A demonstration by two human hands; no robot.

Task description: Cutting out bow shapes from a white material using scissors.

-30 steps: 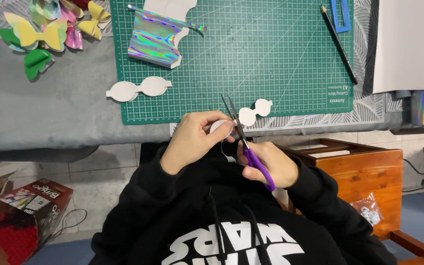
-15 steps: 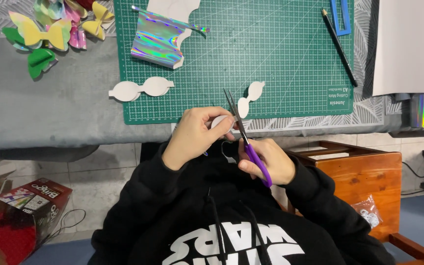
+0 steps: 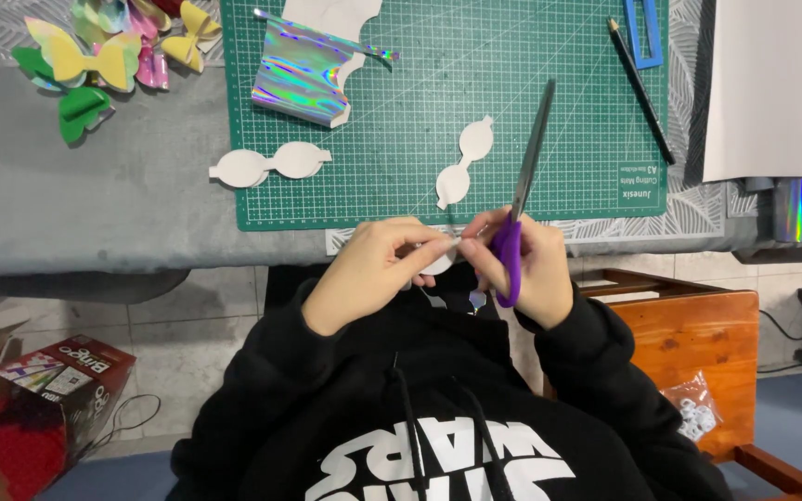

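My right hand (image 3: 531,264) grips purple-handled scissors (image 3: 522,186), their closed blades pointing up over the green cutting mat (image 3: 420,139). My left hand (image 3: 373,269) pinches a small white paper piece (image 3: 438,262) at the table's front edge, fingertips touching those of the right hand. A white bow-shaped cutout (image 3: 463,162) lies on the mat just above my hands. Another white bow cutout (image 3: 269,165) lies at the mat's left edge. A piece of holographic sheet (image 3: 303,79) rests on the mat's upper left.
Finished coloured paper bows (image 3: 109,51) sit at the far left on the grey table (image 3: 85,195). A black pencil (image 3: 640,88), a blue ruler (image 3: 644,32) and a white sheet (image 3: 765,88) lie to the right. A wooden cabinet (image 3: 689,343) and a red box (image 3: 44,399) stand below.
The scissors have swung from pointing up-left to pointing up-right with blades closed. The bow cutout has dropped free onto the mat. My hands have come together on a small white piece.
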